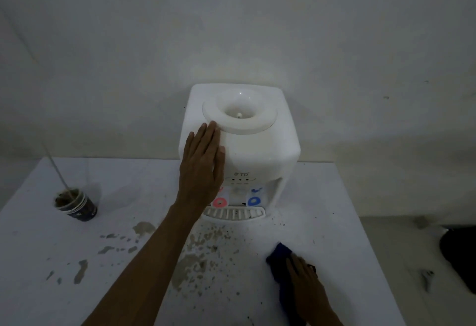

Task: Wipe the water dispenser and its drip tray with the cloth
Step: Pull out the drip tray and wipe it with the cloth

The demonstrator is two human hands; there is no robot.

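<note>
Looking down through the head camera, I judge the wiping barely begun: my left hand (pixel 203 163) lies flat and open on the top front of the white plastic tabletop water dispenser (pixel 257 150), gripping nothing, while my right hand (pixel 306 287) presses the dark blue cloth (pixel 279 258) onto the stained white desk (pixel 77 287). The slotted white drip tray (pixel 234 214) looks untouched. The dispenser backs against the wall; desk space stays open in front, with a dirty paper cup (pixel 77 205) well left.
</note>
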